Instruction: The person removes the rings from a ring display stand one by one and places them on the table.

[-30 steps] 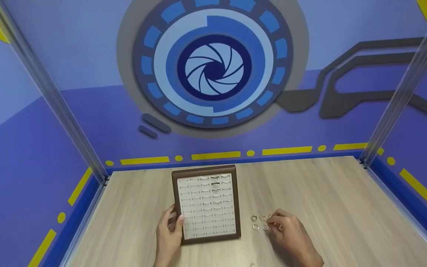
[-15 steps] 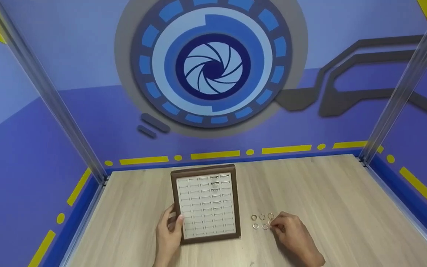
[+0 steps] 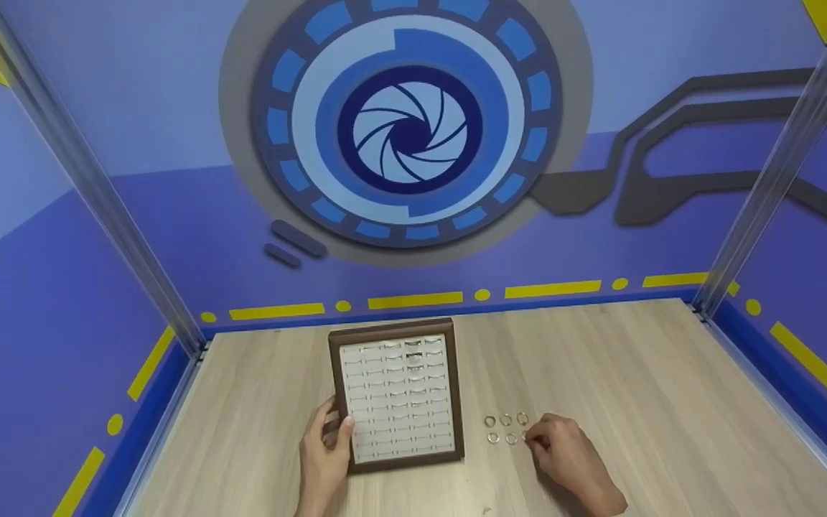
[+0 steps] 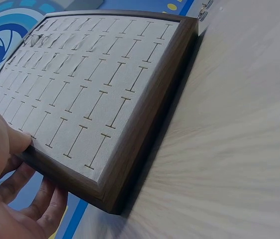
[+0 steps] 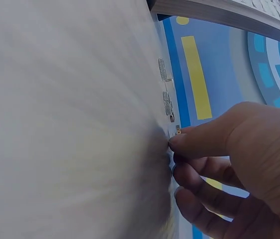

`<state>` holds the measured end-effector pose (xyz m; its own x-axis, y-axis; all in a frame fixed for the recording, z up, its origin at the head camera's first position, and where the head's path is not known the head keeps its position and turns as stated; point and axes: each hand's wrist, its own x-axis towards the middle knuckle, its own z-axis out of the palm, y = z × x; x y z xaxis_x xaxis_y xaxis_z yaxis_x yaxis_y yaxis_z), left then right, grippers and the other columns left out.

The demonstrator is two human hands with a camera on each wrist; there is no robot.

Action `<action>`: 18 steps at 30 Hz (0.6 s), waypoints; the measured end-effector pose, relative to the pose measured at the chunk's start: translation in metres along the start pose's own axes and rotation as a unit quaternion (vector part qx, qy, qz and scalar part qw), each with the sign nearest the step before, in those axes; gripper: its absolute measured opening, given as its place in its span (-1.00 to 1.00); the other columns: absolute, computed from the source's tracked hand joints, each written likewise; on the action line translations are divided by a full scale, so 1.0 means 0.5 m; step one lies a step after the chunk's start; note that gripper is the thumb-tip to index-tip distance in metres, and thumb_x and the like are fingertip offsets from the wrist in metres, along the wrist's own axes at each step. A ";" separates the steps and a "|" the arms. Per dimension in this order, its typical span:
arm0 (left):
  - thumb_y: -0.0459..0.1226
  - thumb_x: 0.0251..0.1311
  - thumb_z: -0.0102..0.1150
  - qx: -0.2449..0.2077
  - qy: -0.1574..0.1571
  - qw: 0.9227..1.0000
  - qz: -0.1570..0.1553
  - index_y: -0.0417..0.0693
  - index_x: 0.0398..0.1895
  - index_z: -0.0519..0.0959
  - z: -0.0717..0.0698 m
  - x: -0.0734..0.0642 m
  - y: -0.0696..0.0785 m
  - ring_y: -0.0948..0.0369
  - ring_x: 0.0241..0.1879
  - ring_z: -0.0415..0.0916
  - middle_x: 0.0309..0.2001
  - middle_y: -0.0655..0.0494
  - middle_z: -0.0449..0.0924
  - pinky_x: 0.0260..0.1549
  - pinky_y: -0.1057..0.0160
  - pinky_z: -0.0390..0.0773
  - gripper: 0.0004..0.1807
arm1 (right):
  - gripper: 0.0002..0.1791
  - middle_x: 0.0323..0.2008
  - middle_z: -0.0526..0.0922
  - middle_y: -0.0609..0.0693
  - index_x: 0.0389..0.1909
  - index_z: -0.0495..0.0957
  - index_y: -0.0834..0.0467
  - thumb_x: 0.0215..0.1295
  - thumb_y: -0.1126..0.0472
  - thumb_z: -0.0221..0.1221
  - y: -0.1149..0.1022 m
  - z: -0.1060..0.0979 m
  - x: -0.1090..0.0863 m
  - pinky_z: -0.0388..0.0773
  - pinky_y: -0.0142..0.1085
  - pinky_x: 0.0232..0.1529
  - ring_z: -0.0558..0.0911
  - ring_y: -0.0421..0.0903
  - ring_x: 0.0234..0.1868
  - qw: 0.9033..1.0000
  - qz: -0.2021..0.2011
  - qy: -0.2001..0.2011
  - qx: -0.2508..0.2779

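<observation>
A ring display tray (image 3: 403, 402) with a brown frame and a pale slotted pad stands tilted on the table. My left hand (image 3: 324, 449) grips its left edge, thumb on the front and fingers behind, as the left wrist view (image 4: 10, 169) also shows. To the right of the tray lie several rings in two short rows, among them a gold ring (image 3: 490, 421) and a silvery ring (image 3: 493, 438). My right hand (image 3: 564, 449) pinches a ring (image 3: 526, 436) at the right end of the nearer row, mostly covered by the fingertips.
The wooden table (image 3: 636, 373) reaches back to a blue patterned wall (image 3: 191, 237). Metal posts (image 3: 758, 172) rise at both rear corners. A few dark marks or rings show in the upper slots of the pad (image 3: 414, 356).
My right hand has shifted slightly toward me and the right, uncovering the farther row's right-end ring. My left hand keeps its hold on the tray. The head view has drifted slightly.
</observation>
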<state>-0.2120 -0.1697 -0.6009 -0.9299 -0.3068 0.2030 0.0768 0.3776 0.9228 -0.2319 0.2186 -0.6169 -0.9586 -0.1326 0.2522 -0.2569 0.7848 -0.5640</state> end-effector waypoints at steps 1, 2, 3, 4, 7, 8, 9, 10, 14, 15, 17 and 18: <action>-0.37 0.50 0.25 0.002 -0.001 1.000 -0.004 -0.23 0.47 0.45 0.000 -0.001 0.000 -0.12 0.15 0.67 0.28 -0.24 0.58 0.13 0.00 0.76 -0.48 | -0.76 -0.51 0.61 -0.22 -0.47 0.82 0.07 0.11 0.51 0.47 0.001 0.001 0.000 0.51 -0.51 -0.53 0.47 -0.39 -0.52 1.000 0.000 -0.001 0.000; -0.37 0.50 0.25 0.003 -0.003 1.000 -0.008 -0.22 0.48 0.44 -0.001 -0.001 0.001 -0.12 0.16 0.66 0.29 -0.24 0.58 0.15 0.00 0.75 -0.48 | -0.76 -0.50 0.62 -0.22 -0.47 0.82 0.07 0.12 0.51 0.46 0.001 0.001 0.000 0.51 -0.51 -0.53 0.47 -0.40 -0.52 1.000 0.000 -0.001 0.001; -0.37 0.51 0.24 0.002 -0.004 1.000 -0.009 -0.22 0.48 0.44 -0.001 -0.001 0.002 -0.13 0.17 0.66 0.30 -0.24 0.57 0.16 -0.01 0.74 -0.47 | -0.76 -0.50 0.62 -0.22 -0.46 0.82 0.07 0.13 0.51 0.46 0.001 0.001 0.001 0.51 -0.51 -0.53 0.47 -0.40 -0.51 1.000 -0.002 0.000 0.001; -0.36 0.51 0.23 0.003 -0.006 1.000 -0.011 -0.21 0.49 0.43 -0.002 -0.002 0.003 -0.13 0.18 0.65 0.31 -0.24 0.56 0.18 -0.02 0.73 -0.47 | -0.76 -0.49 0.62 -0.22 -0.46 0.83 0.07 0.13 0.51 0.46 0.002 0.001 0.001 0.51 -0.51 -0.52 0.47 -0.40 -0.51 1.000 -0.005 0.001 0.001; -0.35 0.52 0.22 0.003 -0.009 1.000 -0.012 -0.20 0.50 0.42 -0.002 -0.002 0.003 -0.15 0.20 0.64 0.33 -0.25 0.55 0.21 -0.04 0.72 -0.46 | -0.76 -0.49 0.62 -0.22 -0.46 0.82 0.07 0.13 0.50 0.45 0.002 0.001 0.002 0.50 -0.51 -0.52 0.45 -0.40 -0.51 1.000 -0.010 0.004 -0.003; -0.36 0.52 0.23 0.003 -0.008 1.000 -0.011 -0.21 0.50 0.42 -0.002 -0.002 0.003 -0.15 0.20 0.65 0.32 -0.26 0.55 0.20 -0.05 0.72 -0.46 | -0.76 -0.49 0.62 -0.22 -0.46 0.82 0.07 0.14 0.50 0.45 0.003 0.001 0.002 0.49 -0.51 -0.51 0.45 -0.39 -0.51 1.000 -0.011 0.004 -0.003; -0.35 0.52 0.23 0.004 -0.008 1.000 -0.008 -0.22 0.50 0.42 -0.002 -0.001 0.002 -0.16 0.20 0.65 0.32 -0.27 0.55 0.20 -0.05 0.72 -0.46 | -0.77 -0.49 0.62 -0.22 -0.45 0.83 0.07 0.14 0.50 0.45 0.003 0.001 0.002 0.49 -0.51 -0.51 0.45 -0.39 -0.50 1.000 -0.011 0.003 -0.003; -0.35 0.52 0.23 0.004 -0.008 1.000 -0.009 -0.22 0.51 0.41 -0.002 -0.001 0.002 -0.16 0.20 0.65 0.32 -0.27 0.55 0.20 -0.06 0.72 -0.46 | -0.76 -0.48 0.62 -0.22 -0.45 0.83 0.07 0.14 0.50 0.44 0.003 0.002 0.002 0.49 -0.51 -0.50 0.45 -0.39 -0.50 1.000 -0.011 0.002 -0.003; -0.34 0.53 0.22 0.006 -0.010 1.000 -0.013 -0.21 0.51 0.41 -0.002 -0.002 0.001 -0.16 0.21 0.64 0.33 -0.26 0.55 0.21 -0.05 0.72 -0.46 | -0.77 -0.47 0.61 -0.22 -0.43 0.83 0.09 0.16 0.50 0.43 0.003 0.003 0.002 0.49 -0.50 -0.50 0.46 -0.37 -0.48 1.000 -0.004 -0.007 0.004; -0.34 0.53 0.22 0.006 -0.011 1.000 -0.012 -0.21 0.51 0.41 -0.002 -0.003 0.001 -0.16 0.21 0.64 0.33 -0.26 0.55 0.22 -0.05 0.72 -0.46 | -0.78 -0.46 0.60 -0.22 -0.43 0.83 0.09 0.17 0.50 0.43 0.003 0.003 0.001 0.49 -0.50 -0.50 0.46 -0.37 -0.48 1.000 -0.002 -0.010 0.005; -0.34 0.53 0.22 0.005 -0.011 1.000 -0.013 -0.21 0.51 0.41 -0.002 -0.004 0.001 -0.15 0.21 0.64 0.33 -0.25 0.55 0.21 -0.05 0.72 -0.46 | -0.78 -0.45 0.60 -0.22 -0.42 0.82 0.10 0.18 0.50 0.42 0.002 0.003 0.000 0.50 -0.50 -0.49 0.46 -0.36 -0.47 1.000 0.000 -0.013 0.007; -0.35 0.53 0.22 0.004 -0.010 1.000 -0.012 -0.21 0.51 0.42 -0.002 -0.004 0.001 -0.15 0.20 0.64 0.32 -0.25 0.56 0.20 -0.05 0.72 -0.46 | -0.79 -0.45 0.60 -0.21 -0.41 0.82 0.10 0.18 0.50 0.42 0.002 0.003 -0.001 0.50 -0.51 -0.49 0.46 -0.36 -0.47 1.000 -0.001 -0.014 0.008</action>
<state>-0.2097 -0.1696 -0.6004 -0.9385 -0.2981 0.1739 0.0518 0.3766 0.9249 -0.2321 0.2185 -0.6191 -0.9612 -0.1506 0.2312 -0.2600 0.7748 -0.5763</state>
